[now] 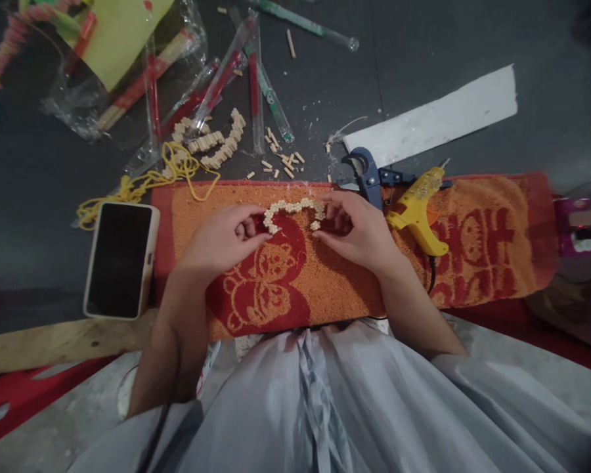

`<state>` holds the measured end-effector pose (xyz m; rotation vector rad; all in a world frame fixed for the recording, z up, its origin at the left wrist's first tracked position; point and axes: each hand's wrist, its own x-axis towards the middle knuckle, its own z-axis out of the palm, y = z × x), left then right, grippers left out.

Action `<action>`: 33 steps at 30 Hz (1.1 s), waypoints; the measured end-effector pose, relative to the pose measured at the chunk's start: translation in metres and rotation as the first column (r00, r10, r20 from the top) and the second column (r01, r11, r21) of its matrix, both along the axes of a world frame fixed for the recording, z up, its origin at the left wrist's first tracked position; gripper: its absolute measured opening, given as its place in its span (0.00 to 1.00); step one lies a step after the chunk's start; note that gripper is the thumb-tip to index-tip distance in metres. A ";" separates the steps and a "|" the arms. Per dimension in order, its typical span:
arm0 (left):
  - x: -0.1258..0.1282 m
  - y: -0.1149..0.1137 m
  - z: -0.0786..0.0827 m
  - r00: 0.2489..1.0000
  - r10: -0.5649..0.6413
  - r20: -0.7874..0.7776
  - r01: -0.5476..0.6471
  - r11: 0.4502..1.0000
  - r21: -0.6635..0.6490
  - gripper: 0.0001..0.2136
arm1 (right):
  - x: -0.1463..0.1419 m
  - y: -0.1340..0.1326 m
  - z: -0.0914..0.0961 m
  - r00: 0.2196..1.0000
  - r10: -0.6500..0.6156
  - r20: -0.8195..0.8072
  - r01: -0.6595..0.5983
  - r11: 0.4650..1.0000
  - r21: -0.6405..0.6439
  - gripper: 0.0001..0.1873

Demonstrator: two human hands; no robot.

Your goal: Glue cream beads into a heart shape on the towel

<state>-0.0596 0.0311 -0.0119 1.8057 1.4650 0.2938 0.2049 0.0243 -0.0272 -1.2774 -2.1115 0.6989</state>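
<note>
my left hand (221,238) and my right hand (357,230) both rest on the orange towel (325,289), one at each end of a small arch of pale wooden bits (293,210). my left grip is pinched on the arch's left end, thumb and fingertips closed around it; my right grip is curled with its fingertips on the right end, clasping it lightly. the arch lies flat on the towel, near the towel's far edge and just above the red bear print.

right of the towel's middle, a yellow glue gun (418,210) lies on the towel, just beside my right hand. blue cutters (367,174) sit at the towel's far edge, touching the gun's nose end. a phone (121,259) lies face up just off the towel's left edge. beyond the towel's far edge are yellow cord (142,184), more joined wooden bits (217,144), clear wrappers (256,85) and a white strip (438,118).
</note>
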 end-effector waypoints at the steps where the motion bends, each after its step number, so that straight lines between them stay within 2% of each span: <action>1: 0.000 0.000 0.000 1.000 -0.001 0.000 0.001 1.000 -0.002 0.17 | 0.000 0.000 0.000 1.000 0.005 0.006 -0.005 1.000 0.006 0.23; 7: -0.001 0.001 0.000 1.000 0.005 0.022 -0.004 1.000 -0.020 0.18 | 0.002 0.000 0.005 1.000 0.023 0.022 -0.024 0.998 0.052 0.24; 13: 0.000 0.001 0.000 1.000 -0.001 0.007 0.001 1.000 -0.026 0.18 | 0.005 -0.001 0.006 0.976 0.173 0.129 -0.189 0.974 0.127 0.14; 16: 0.000 0.000 0.000 1.000 -0.004 0.009 0.004 1.000 -0.012 0.17 | 0.005 0.000 0.006 0.976 0.180 0.123 -0.198 0.968 0.155 0.10; 20: -0.001 0.000 0.001 1.000 -0.010 0.005 0.010 1.000 0.010 0.17 | 0.004 -0.002 0.015 0.991 0.099 -0.093 -0.090 0.992 0.093 0.04; 24: -0.001 0.000 0.002 1.000 -0.020 0.020 0.020 1.000 0.004 0.17 | 0.002 -0.006 0.022 0.925 -0.055 -0.376 0.021 0.995 -0.095 0.07; 27: -0.001 0.000 0.003 0.999 -0.016 0.028 0.017 1.000 -0.015 0.18 | 0.001 -0.008 0.023 0.836 -0.143 -0.529 0.003 0.967 -0.256 0.11; 30: -0.001 -0.002 0.003 0.999 -0.002 0.047 0.002 1.000 -0.016 0.20 | 0.001 -0.008 0.020 0.761 -0.183 -0.623 -0.048 0.941 -0.335 0.12; 33: -0.001 -0.004 0.003 0.997 0.033 0.068 -0.034 0.999 0.023 0.22 | 0.001 -0.007 0.019 0.759 -0.191 -0.623 -0.048 0.937 -0.346 0.15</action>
